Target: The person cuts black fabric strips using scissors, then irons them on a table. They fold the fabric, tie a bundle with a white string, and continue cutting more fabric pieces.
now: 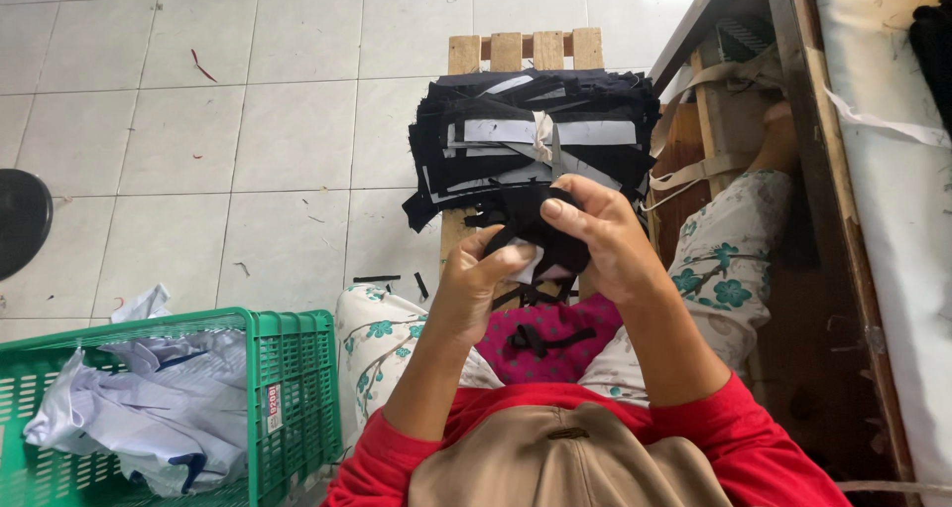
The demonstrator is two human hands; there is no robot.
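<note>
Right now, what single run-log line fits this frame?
left hand: grips black fabric piece | right hand: grips same piece | ahead: tied dark fabric stack on wooden bench | left: green basket

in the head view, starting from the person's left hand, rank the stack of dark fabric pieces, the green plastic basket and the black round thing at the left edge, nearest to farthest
From the left hand:
1. Stack of dark fabric pieces, just ahead on the wooden bench.
2. Green plastic basket, lower left on the floor.
3. Black round object, far left edge.
</note>
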